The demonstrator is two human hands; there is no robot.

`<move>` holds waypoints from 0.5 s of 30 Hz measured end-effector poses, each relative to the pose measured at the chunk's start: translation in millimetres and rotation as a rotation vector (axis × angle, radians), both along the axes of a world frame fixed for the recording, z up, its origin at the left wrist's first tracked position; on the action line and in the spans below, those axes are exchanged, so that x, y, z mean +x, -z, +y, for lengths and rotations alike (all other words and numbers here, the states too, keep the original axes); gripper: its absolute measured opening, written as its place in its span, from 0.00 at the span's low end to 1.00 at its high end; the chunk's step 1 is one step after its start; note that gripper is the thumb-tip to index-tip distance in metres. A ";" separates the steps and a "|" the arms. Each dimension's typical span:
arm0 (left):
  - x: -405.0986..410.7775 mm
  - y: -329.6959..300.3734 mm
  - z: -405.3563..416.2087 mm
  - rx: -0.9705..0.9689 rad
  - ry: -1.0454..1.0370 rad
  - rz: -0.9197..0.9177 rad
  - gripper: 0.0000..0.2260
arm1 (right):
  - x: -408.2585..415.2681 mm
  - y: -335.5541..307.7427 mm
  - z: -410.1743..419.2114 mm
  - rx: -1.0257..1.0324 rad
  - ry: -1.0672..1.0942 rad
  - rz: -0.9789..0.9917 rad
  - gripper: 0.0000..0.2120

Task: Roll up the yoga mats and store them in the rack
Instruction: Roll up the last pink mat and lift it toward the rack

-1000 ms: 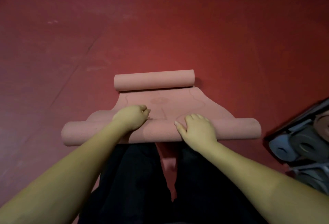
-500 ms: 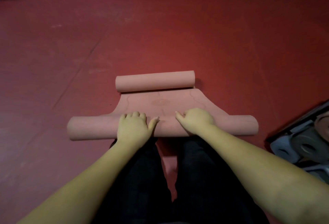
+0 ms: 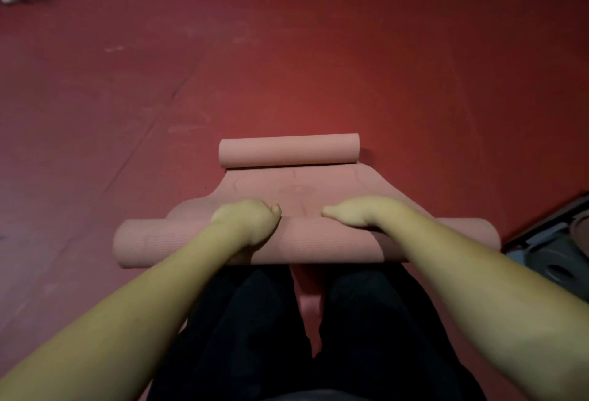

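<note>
- Mat (image 3: 296, 196) is lying on the red floor (image 3: 318, 66) at 12 o'clock from your knees, with a thick near roll (image 3: 306, 241) just in front of you, a short flat stretch, and a smaller far curl (image 3: 288, 149) sitting at the top end.
- Your left hand (image 3: 247, 220) is resting on top of the near roll at 11 o'clock, fingers bending down over its front edge, thumb pointing inward; fingertips are hidden, so how firmly they are gripping I cannot tell.
- Your right hand (image 3: 360, 214) is doing the same at 1 o'clock, fingers draped over the roll, holding it down.
- Risk: both hands are sitting near the middle, so the outer ends are going unguided; the left end looks to be lagging, and the roll could be coning.
- Risk: the far curl is rolling the opposite way; when the near roll is meeting it you could be trapping a loose fold or a bulge.
- Risk: if you are easing pressure, the springy foam could be unwinding.
- Rack (image 3: 554, 247) is sitting at 3 o'clock, partly cut off, already holding dark rolls; a fat or crooked roll could be jamming there.
</note>
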State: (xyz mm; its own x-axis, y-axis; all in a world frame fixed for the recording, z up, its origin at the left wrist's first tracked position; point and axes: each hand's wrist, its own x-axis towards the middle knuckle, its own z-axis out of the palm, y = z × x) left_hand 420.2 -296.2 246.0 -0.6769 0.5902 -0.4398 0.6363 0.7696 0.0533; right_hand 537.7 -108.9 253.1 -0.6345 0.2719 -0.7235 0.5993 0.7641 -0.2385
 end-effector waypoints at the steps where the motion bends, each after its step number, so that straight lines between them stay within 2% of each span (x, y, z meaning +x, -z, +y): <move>1: 4.3 2.9 -1.7 -0.022 -0.011 -0.024 0.28 | 3.6 6.3 -3.0 -0.029 0.001 -0.015 0.30; 4: 9.6 5.6 2.3 -0.079 -0.035 -0.059 0.26 | 12.1 23.4 -5.5 0.012 -0.005 0.042 0.29; 8: 3.4 4.8 9.7 -0.114 -0.027 -0.119 0.26 | 19.7 34.5 -4.8 0.194 0.029 0.338 0.22; 12: -6.3 7.6 15.4 -0.129 -0.011 -0.178 0.25 | 35.3 30.7 -26.3 0.453 0.014 0.536 0.25; 15: -11.1 10.0 18.4 -0.131 -0.030 -0.201 0.26 | 51.5 39.6 -44.3 0.501 0.015 0.569 0.31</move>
State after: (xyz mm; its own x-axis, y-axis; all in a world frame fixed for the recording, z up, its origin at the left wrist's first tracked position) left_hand 409.0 -277.7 236.0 -0.5846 0.5004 -0.6386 0.5999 0.7966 0.0749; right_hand 589.1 -153.2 213.5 -0.8666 0.4935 -0.0737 0.4990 0.8551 -0.1407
